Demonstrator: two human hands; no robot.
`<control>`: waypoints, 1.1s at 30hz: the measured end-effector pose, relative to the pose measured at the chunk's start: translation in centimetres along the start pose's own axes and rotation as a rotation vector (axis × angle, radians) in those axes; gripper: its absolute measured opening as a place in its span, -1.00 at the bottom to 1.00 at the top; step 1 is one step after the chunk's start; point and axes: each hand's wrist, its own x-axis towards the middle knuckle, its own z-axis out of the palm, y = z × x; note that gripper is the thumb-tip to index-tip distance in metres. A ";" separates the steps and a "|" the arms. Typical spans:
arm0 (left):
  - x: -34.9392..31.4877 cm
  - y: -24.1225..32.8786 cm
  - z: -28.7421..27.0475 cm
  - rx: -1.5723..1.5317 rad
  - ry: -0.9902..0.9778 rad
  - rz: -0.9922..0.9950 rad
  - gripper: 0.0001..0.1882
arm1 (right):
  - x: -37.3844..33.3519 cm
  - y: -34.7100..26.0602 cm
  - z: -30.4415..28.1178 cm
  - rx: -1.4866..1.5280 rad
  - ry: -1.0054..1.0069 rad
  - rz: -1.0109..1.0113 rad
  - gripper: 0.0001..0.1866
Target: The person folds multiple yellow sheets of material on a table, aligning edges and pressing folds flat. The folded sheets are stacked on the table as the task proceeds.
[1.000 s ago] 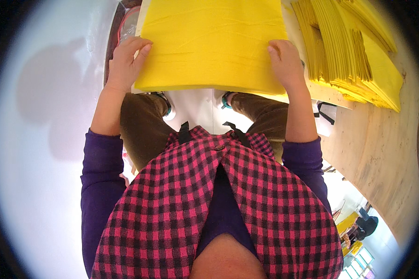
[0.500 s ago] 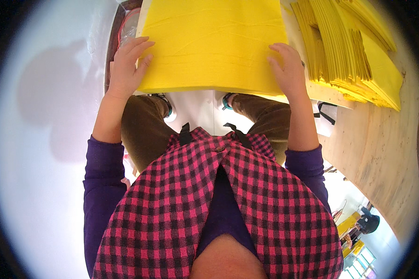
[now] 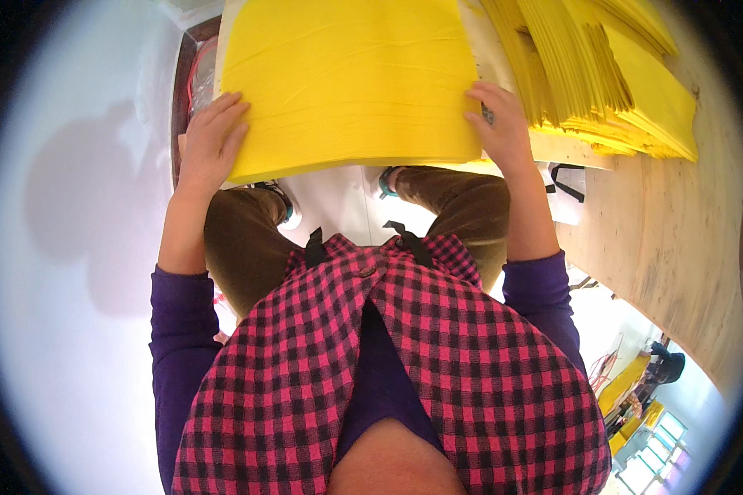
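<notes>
A wide sheet of yellow cloth-like material (image 3: pixel 351 91) lies flat in front of me, with faint creases across it. Its near edge looks layered, but I cannot count the layers. At its left edge, my left hand (image 3: pixel 206 148) touches the side with fingers extended and thumb apart. My right hand (image 3: pixel 508 132) is at the opposite edge, fingers reaching forward and thumb spread toward the sheet. Between that thumb and the fingers shows a small dark patch I cannot make out. Neither hand is closed around the sheet.
Several folded yellow pieces (image 3: pixel 590 74) are piled at the right on a pale wooden table (image 3: pixel 652 223). A dark-framed opening (image 3: pixel 191 58) with a red cord and clear plastic lies left of the sheet. My legs (image 3: pixel 243 247) are below. Another person (image 3: pixel 667 363) shows far off at lower right.
The view has shifted, so the sheet and pile sit further left. My left hand is lower along the sheet's left edge. My right fingers now sit closer against its right edge.
</notes>
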 end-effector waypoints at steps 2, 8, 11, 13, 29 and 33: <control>0.0 0.0 0.0 -0.006 0.002 0.007 -0.71 | 0.1 0.3 0.4 -0.007 -0.003 -0.010 -0.66; -0.2 -0.1 -0.1 -0.002 0.004 0.000 -0.71 | 0.7 0.6 1.1 -0.031 0.023 -0.035 -0.77; -0.1 0.0 -0.1 -0.021 0.003 -0.005 -0.71 | 0.8 0.5 1.2 -0.024 0.064 -0.081 -0.83; -0.1 0.0 -0.2 -0.024 0.003 -0.003 -0.71 | 0.9 0.5 1.2 -0.014 0.082 -0.101 -0.85; -0.3 0.4 -0.5 0.010 -0.007 -0.012 -0.73 | 0.8 -0.5 0.8 -0.084 0.111 -0.133 -0.89; -0.4 0.5 -0.5 -0.005 -0.006 -0.011 -0.73 | 0.3 -0.8 0.7 -0.089 0.079 -0.124 -0.88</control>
